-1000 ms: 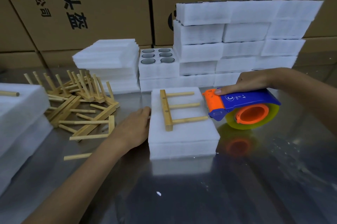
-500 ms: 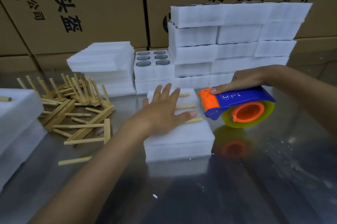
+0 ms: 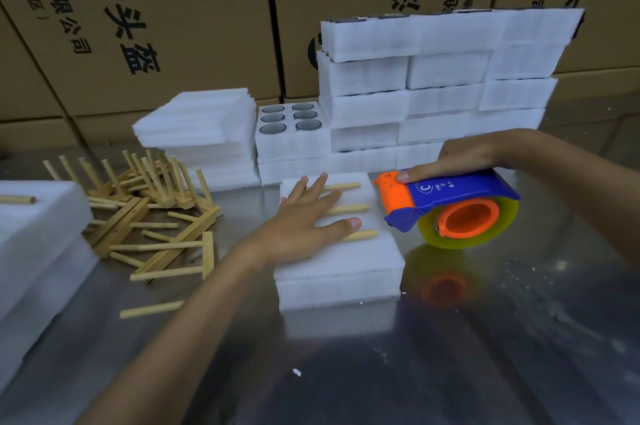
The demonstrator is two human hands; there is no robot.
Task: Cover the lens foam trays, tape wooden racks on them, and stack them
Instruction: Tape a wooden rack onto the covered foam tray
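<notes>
A covered white foam tray (image 3: pixel 341 274) lies on the metal table in front of me. A wooden rack (image 3: pixel 353 208) with three pegs lies on its top. My left hand (image 3: pixel 306 220) presses flat on the rack, fingers spread, hiding the rack's crossbar. My right hand (image 3: pixel 467 158) grips a blue and orange tape dispenser (image 3: pixel 446 206) with a yellowish tape roll, held just right of the tray's far right corner, its orange mouth facing the tray.
A heap of wooden racks (image 3: pixel 152 217) lies to the left. Foam covers (image 3: pixel 204 127) are piled behind it, beside an uncovered lens tray (image 3: pixel 291 134) and a wall of stacked trays (image 3: pixel 443 85). Finished trays (image 3: pixel 38 244) sit at far left. Cardboard boxes (image 3: pixel 173 9) stand behind.
My left hand moved from the tray's left side onto the rack and now presses it flat. The dispenser stays close to the tray's right corner.
</notes>
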